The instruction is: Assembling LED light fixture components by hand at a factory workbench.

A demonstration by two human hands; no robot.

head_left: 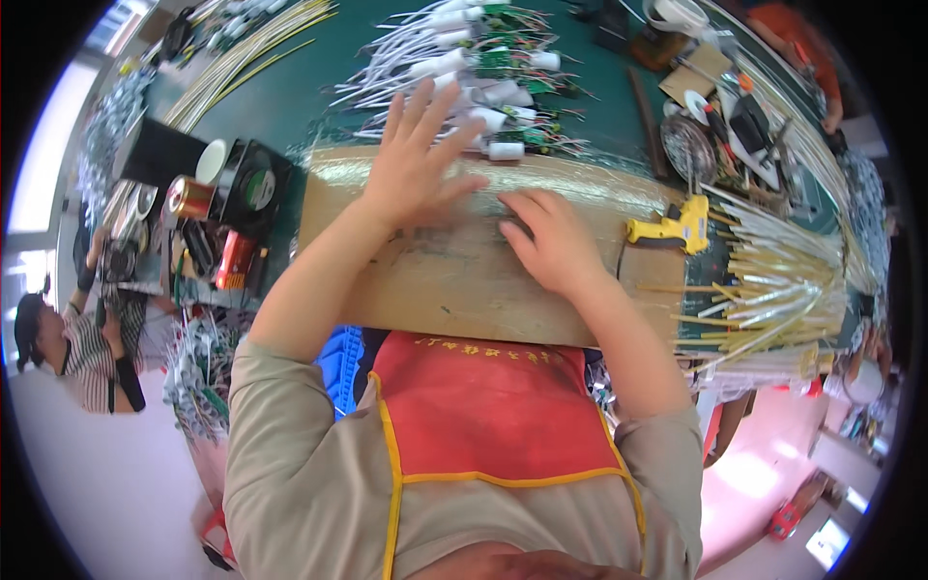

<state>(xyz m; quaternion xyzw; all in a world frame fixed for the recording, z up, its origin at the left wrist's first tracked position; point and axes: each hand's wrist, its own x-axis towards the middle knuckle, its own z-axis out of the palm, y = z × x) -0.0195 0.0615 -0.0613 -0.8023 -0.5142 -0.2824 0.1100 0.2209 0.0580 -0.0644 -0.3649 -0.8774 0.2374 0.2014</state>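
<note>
1. Location of the circuit units (495,58): top centre of the frame, in a dense row on the green tabletop (611,111), with white cylinders (506,151) and loose wires (387,66) attached.
2. Left hand (414,166): above centre of the frame, over the upper edge of the cardboard sheet (454,300), at the near end of the row. Fingers spread wide, with nothing visibly gripped; contact with the units not determinable.
3. Right hand (556,240): centre of the frame, over the cardboard sheet, fingers loosely bent. Grip hidden by angle and blur: cannot tell whether holding anything.
4. Standing by, right of centre: yellow glue gun (691,227), beside the right edge of the cardboard sheet. Farther right: pale sticks (788,275) in a loose bundle.
5. Done, by judgement: many units already assembled and gathered in the row, cylinders and wires in place.
6. Left, by judgement: possibly further units. No unit in full view on the middle of the cardboard sheet; remaining count not determinable.
</note>
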